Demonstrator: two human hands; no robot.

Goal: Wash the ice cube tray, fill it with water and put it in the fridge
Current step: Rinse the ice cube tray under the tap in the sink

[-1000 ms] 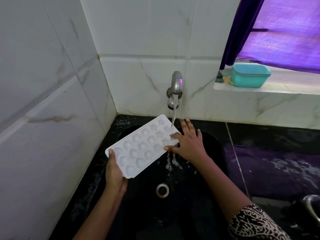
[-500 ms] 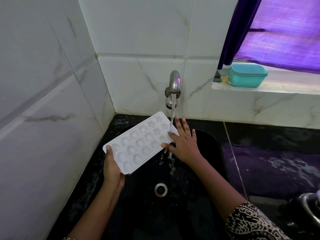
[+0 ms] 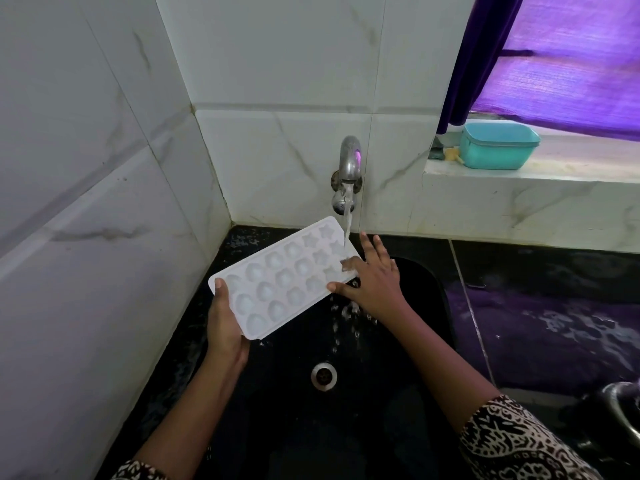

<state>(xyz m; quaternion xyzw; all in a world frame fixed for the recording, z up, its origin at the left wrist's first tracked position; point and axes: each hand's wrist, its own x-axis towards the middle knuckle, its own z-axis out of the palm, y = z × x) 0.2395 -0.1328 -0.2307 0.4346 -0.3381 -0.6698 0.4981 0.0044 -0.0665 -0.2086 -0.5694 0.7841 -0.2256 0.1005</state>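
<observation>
Right hand (image 3: 372, 282) splays wider, flat on tray (image 3: 284, 275) end | left hand (image 3: 225, 327) grips near end | tap (image 3: 349, 161) runs onto tray

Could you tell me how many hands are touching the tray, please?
2: the left hand grips the tray at its near-left end; the right hand touches its far end, below the tap.

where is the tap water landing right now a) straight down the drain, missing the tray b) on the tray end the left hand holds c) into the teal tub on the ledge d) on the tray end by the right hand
D: the stream from the tap hits the far end of the tray, beside the right hand, while the left hand grips the near end.
</observation>
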